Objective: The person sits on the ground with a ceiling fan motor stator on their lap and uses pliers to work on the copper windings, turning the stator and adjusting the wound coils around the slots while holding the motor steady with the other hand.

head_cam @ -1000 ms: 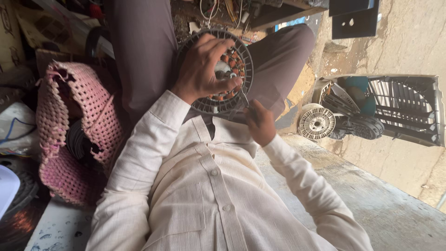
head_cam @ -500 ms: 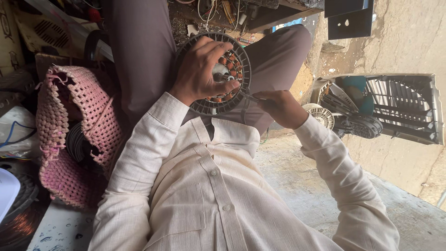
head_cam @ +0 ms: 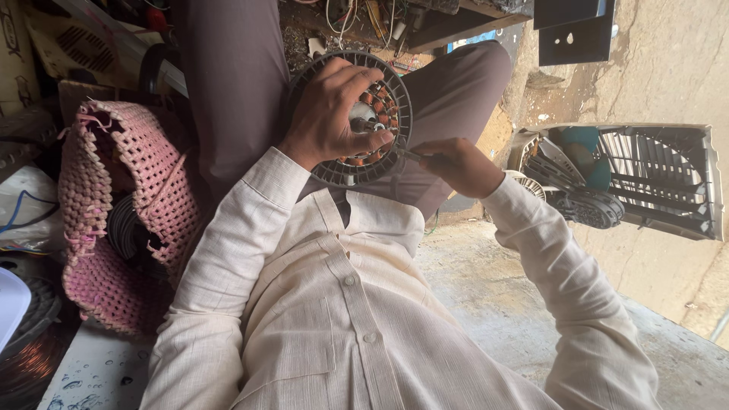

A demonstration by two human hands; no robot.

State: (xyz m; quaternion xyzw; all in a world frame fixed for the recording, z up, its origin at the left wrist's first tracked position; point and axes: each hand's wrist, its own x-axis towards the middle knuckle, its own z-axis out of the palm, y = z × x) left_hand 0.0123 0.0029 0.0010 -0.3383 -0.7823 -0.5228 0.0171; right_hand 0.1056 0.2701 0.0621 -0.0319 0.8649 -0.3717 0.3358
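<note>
A round fan motor stator (head_cam: 395,102) with a dark ribbed rim and copper windings rests on my lap, against my grey trousers (head_cam: 235,83). My left hand (head_cam: 326,114) is spread over its face and grips it, thumb near the central hub. Just right of the stator's lower edge is my right hand (head_cam: 456,163), pinched on a thin metal tool (head_cam: 410,154) whose tip touches the windings. White shirt sleeves cover both my arms.
A pink woven basket (head_cam: 114,220) holding a dark wire coil stands at the left. Copper wire (head_cam: 30,364) lies at the bottom left. A dismantled fan with a grille (head_cam: 630,182) lies on the concrete floor at the right. A cluttered bench (head_cam: 380,19) is beyond my knees.
My right hand came out from under the stator, moved right and slightly up, and now holds the thin tool at the stator's edge. My left hand kept its grip.
</note>
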